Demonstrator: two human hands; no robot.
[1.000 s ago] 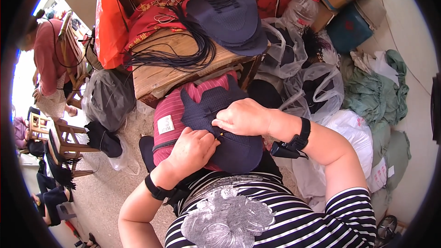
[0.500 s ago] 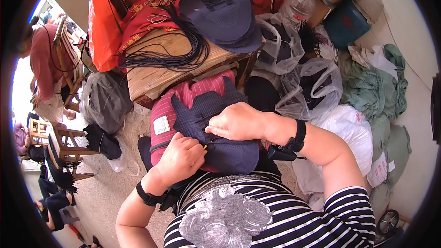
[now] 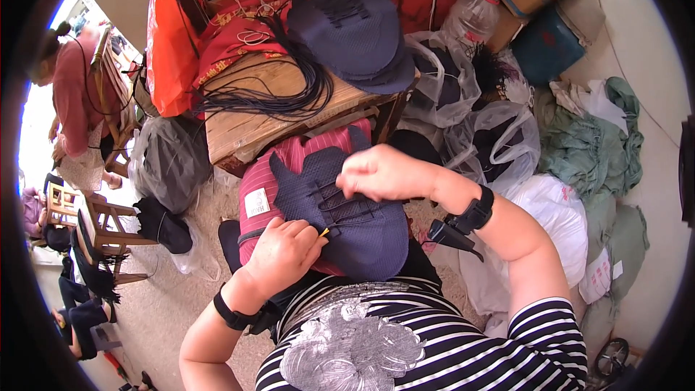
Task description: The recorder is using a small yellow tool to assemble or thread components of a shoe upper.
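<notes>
A navy mesh shoe upper (image 3: 376, 242) lies on a red pinstriped cushion (image 3: 255, 174) across my lap. Dark laces (image 3: 340, 203) cross its middle in several rows. My left hand (image 3: 284, 255) is closed at the upper's left edge, and a small yellow-tipped piece (image 3: 323, 232) sticks out from its fingers; the rest of that piece is hidden. Just over the far right part of the lacing, my right hand (image 3: 380, 174) is curled with thumb and fingers together. Whatever it pinches, if anything, is too small to make out.
Beyond the cushion, a wooden table (image 3: 253, 119) bears a bundle of dark cords (image 3: 308, 87) and stacked navy uppers (image 3: 351, 29). Plastic bags (image 3: 499, 137) and green cloth (image 3: 590, 145) lie right. Stools (image 3: 108, 224) and another person (image 3: 76, 94) are at left.
My right hand has lifted slightly and moved up and right from the lacing, uncovering the crossed laces. My left hand stays at the upper's left edge.
</notes>
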